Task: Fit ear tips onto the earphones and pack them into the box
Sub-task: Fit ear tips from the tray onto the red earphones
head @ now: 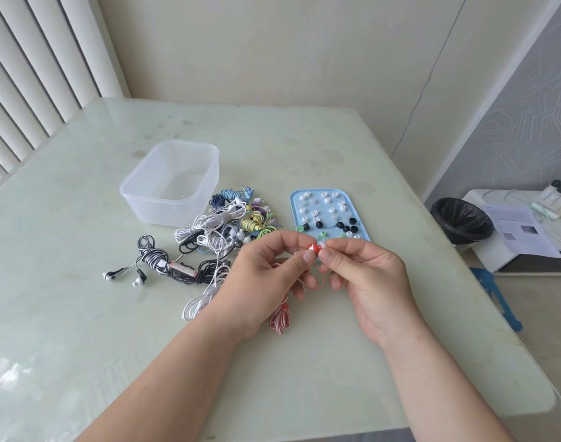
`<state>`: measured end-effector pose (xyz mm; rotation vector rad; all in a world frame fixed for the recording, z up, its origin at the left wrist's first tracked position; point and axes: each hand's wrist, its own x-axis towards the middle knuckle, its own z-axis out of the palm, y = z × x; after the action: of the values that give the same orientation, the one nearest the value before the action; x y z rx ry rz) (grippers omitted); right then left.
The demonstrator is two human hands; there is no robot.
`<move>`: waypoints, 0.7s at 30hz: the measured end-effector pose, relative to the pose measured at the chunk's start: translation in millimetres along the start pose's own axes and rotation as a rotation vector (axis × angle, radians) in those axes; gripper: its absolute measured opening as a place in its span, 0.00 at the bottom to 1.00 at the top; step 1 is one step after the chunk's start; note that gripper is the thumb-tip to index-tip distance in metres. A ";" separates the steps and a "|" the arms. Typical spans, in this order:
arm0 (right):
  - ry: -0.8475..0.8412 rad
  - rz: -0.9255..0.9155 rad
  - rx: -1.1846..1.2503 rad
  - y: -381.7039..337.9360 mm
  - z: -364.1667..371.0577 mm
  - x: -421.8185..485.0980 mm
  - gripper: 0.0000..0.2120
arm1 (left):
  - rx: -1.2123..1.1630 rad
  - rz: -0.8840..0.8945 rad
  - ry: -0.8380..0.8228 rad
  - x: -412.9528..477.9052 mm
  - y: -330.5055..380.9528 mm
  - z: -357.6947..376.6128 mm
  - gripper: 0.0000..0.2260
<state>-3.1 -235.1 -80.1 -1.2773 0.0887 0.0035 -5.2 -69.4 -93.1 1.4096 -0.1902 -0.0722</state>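
— Earbud (314,248), red and white, pinched between thumb and forefinger of the left hand (266,275), held up over the table (304,362) just in front of the tray (292,202). Striped cable (279,315) trailing from under that palm down to the tabletop.

— And the right hand (374,275)?

— Closed in a fingertip pinch on a pale ear tip (323,245), pressed right against the earbud's nozzle end. Other fingers loosely curled, holding nothing.

— Seated yet?

— Cannot tell; mostly hidden behind the thumbs. Looks to be the fitting step, and early in the job, judging by the heap of earphones (221,228) lying outside the box (164,208).

— How to do it well, then?

— Grip the shell firmly and low, leaving the nozzle free. Line up the tip's hole squarely, push with a slight twist, roll the rim over the lip rather than forcing it straight on. Check for an even skirt all round.

— Risks?

— Probably a slippery tip popping loose and bouncing off; better done low over the table.

— Afterwards?

— Likely the same for the second bud, then coil the cable and drop it into the box, just behind the heap, left of the tray. Spare tips, white, black and green, on the tray.
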 end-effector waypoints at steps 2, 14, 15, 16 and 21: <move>-0.003 -0.005 -0.005 0.1 0.3 -0.1 0.12 | 0.005 0.004 0.001 -0.1 0.0 0.3 0.04; -0.048 -0.053 -0.070 2.8 1.0 -1.5 0.06 | 0.031 -0.001 0.033 0.5 -1.9 0.9 0.03; -0.048 -0.062 -0.077 3.2 1.1 -1.7 0.06 | 0.032 0.000 0.039 0.5 -1.9 1.1 0.03; -0.048 -0.068 -0.081 3.8 0.6 -1.7 0.07 | 0.032 0.001 0.043 0.5 -1.9 1.4 0.03; -0.057 -0.086 -0.079 4.3 -0.1 -1.1 0.06 | 0.024 0.001 0.044 0.4 -1.8 1.3 0.03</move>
<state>-4.4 -233.9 -84.2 -1.3583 -0.0156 -0.0308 -4.9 -71.0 -94.6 1.4336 -0.1562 -0.0382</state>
